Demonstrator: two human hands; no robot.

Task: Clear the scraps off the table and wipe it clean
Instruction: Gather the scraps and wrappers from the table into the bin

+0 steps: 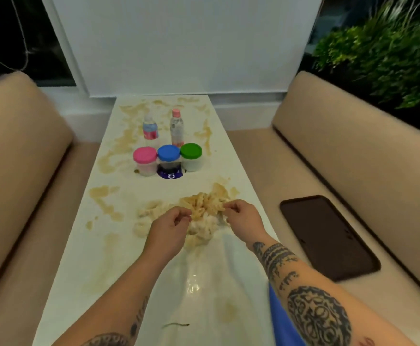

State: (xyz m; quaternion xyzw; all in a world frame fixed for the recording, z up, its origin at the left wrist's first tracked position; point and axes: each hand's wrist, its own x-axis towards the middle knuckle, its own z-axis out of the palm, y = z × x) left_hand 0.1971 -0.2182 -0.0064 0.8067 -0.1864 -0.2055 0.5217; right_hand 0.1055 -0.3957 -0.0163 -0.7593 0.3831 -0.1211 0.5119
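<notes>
Both hands are pinching the soaked paper wad (204,216): left hand (170,227) gripping its near-left edge, right hand (241,217) its right edge.

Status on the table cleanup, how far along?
Early. Done: the near strip of the table looks glossy and wiped. In hand: the left hand and right hand pinch a soaked, crumpled wad of paper towel at mid-table. Left: brown stains across the far half, around the three jars and two bottles, plus a smudge near the front edge.
</notes>
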